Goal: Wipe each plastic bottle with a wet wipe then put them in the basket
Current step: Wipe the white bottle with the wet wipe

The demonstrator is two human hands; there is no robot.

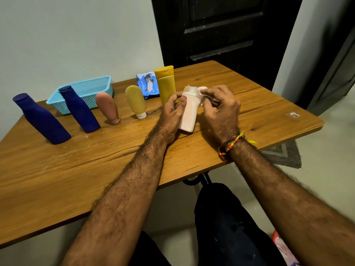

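- Wooden desk (249,104) stands by a pale wall and a dark door (226,29).
- Left hand (172,114) grips the white bottle (189,114) upright, its fingers (173,98) curled around the left side, its base just above the desk.
- Right hand (221,110) pinches a wet wipe (203,92) against the bottle top.
- Blue basket (84,93) lies far left, behind five standing bottles: two dark blue, one brown, two yellow.
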